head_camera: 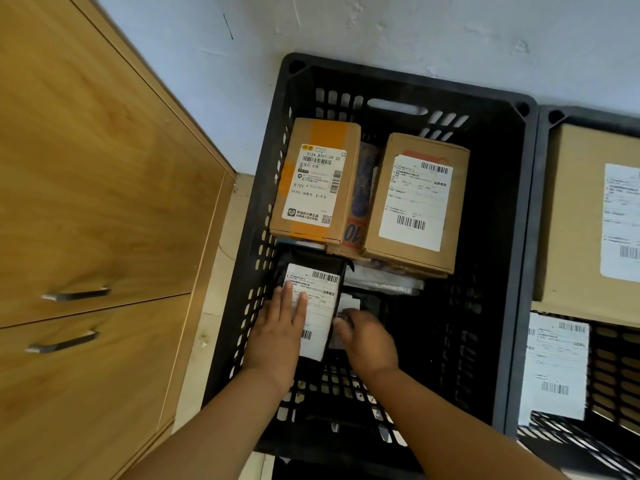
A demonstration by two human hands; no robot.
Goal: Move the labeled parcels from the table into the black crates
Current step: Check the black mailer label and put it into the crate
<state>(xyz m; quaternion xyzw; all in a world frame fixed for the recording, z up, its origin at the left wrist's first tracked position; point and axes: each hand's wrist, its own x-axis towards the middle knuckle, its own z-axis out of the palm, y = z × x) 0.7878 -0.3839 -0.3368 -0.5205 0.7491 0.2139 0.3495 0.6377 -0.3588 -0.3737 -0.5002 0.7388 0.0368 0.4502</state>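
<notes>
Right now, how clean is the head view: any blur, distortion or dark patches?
Head view: wide-angle bending of the cupboard edge; right hand slightly motion-blurred; crate floor too dark for detail; left box label sharp; parcels in the right-hand crate softer at the frame edge.

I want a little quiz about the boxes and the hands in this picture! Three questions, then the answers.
1. True or false: the left hand lies flat on the black parcel.
2. How many brown cardboard boxes sit at the far end of the left crate?
3. What stands left of that crate? A) a wooden cabinet B) a chair C) a bin

Key
1. True; its fingers are straight on the white label.
2. Two: the taped box and the plain box.
3. A, the wooden cabinet.
</notes>
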